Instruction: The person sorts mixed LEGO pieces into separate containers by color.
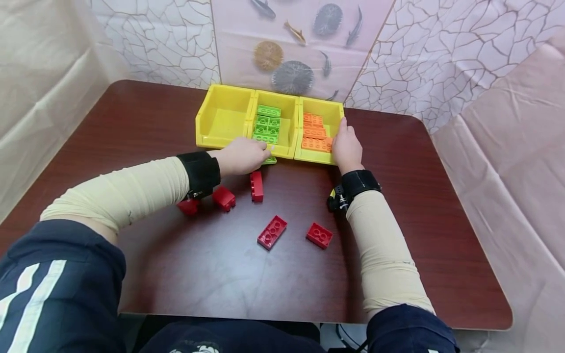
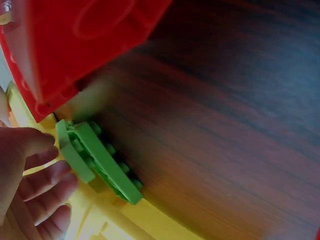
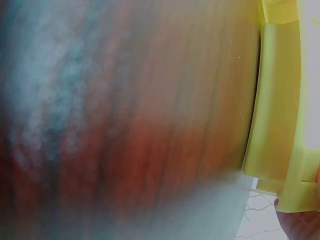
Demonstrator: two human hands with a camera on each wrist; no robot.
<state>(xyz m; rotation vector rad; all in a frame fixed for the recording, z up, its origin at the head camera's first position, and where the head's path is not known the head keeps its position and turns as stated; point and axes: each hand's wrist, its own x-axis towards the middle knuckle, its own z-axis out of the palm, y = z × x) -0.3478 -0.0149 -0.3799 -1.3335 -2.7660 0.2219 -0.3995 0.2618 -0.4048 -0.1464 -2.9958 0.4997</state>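
My left hand (image 1: 244, 155) reaches to the front of the middle yellow bin (image 1: 289, 125). In the left wrist view its fingers are loosely bent, the fingertips right beside a green brick (image 2: 107, 162) whose studs face sideways. From the head view, that green brick (image 1: 270, 161) lies at the bin's front edge, partly covered by the hand. My right hand (image 1: 347, 147) grips the outer side wall of the right yellow bin (image 1: 333, 109). More green bricks (image 1: 267, 123) lie in the middle bin, and orange bricks (image 1: 314, 132) in the right one.
Several red bricks (image 1: 271, 232) are scattered over the brown table (image 1: 203, 274); one red brick (image 2: 95, 45) looms close to the left wrist camera. The left yellow bin (image 1: 226, 117) joins the other two in a row. Behind them hangs a patterned cloth (image 1: 304, 29).
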